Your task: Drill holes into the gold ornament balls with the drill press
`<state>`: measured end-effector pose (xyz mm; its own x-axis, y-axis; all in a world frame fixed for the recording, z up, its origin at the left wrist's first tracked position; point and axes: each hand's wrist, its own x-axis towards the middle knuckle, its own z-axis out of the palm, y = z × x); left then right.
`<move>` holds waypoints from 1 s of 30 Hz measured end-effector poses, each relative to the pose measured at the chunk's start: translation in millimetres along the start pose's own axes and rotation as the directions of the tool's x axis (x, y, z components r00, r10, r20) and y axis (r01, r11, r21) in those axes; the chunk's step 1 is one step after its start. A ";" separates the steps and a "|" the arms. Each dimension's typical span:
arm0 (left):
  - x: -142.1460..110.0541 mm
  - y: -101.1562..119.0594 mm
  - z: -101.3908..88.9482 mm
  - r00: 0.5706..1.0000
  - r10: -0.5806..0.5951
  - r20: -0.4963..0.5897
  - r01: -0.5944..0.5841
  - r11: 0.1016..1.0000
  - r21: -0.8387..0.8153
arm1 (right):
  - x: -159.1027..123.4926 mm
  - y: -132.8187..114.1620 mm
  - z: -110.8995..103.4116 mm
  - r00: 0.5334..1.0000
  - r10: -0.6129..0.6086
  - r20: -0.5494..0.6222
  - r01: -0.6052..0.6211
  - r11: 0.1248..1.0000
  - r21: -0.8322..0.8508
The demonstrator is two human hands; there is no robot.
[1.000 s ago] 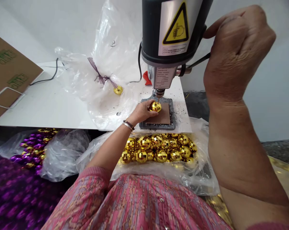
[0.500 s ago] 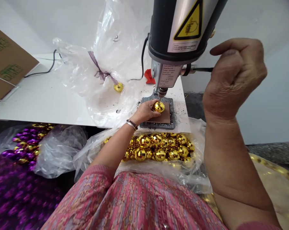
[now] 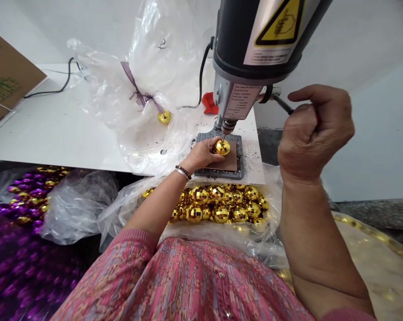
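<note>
A: What's the left hand (image 3: 201, 156) doing at that black-and-silver bench drill (image 3: 244, 49)?

B: Its grip is closed around a gold mirrored ball (image 3: 221, 147), fingers curled along one side. The ball sits just above a square brown pad (image 3: 230, 163) on the drill's grey metal base (image 3: 240, 156).

A: And the thin drill bit (image 3: 223, 137)?

B: Its tip meets the top of the ball, right below the chuck (image 3: 228, 125).

A: What about the right hand (image 3: 317, 133)?

B: That grip is closed as well, wrapped around a slim black lever (image 3: 283, 103) that juts from the drill's side.

A: What's around them?

B: Just below the bench's front edge, a heap of gold mirrored balls (image 3: 218, 206) lies on clear plastic sheeting (image 3: 265, 245). Further left there's a pile of purple and gold balls (image 3: 30, 196). Up on the white bench (image 3: 54, 129), a crumpled clear plastic bag (image 3: 154, 89) has a purple ribbon (image 3: 133, 80) tied around it and a single gold ball (image 3: 164, 117) by the knot. Dark specks (image 3: 251, 157) dot the bench beside the base.
</note>
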<state>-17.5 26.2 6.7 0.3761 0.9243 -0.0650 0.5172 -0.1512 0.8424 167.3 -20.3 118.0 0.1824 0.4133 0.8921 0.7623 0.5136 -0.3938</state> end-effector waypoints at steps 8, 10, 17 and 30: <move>-1.6 -4.4 0.4 1.000 0.031 0.003 -0.030 0.999 -0.021 | -13.7 5.2 0.7 1.000 -0.002 0.014 0.003 0.999 -0.049; -1.8 -4.9 1.1 1.000 0.027 -0.001 -0.027 0.999 -0.030 | -17.0 7.3 1.3 1.000 -0.022 -0.012 0.021 0.999 -0.026; -2.2 -4.3 1.2 1.000 0.023 0.008 -0.023 0.999 -0.031 | -36.1 15.7 8.6 0.997 -0.038 -0.066 0.037 0.999 -0.010; -10.4 2.5 -0.5 0.995 -0.050 -0.087 0.036 0.987 -0.158 | 45.7 4.0 18.0 0.993 0.078 -0.090 -0.072 0.995 0.069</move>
<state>-20.5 16.4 9.8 0.2818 0.9576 -0.0603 0.4022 -0.0609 0.9135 167.5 14.2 153.2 0.2964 0.3832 0.8748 0.7025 0.5330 -0.4716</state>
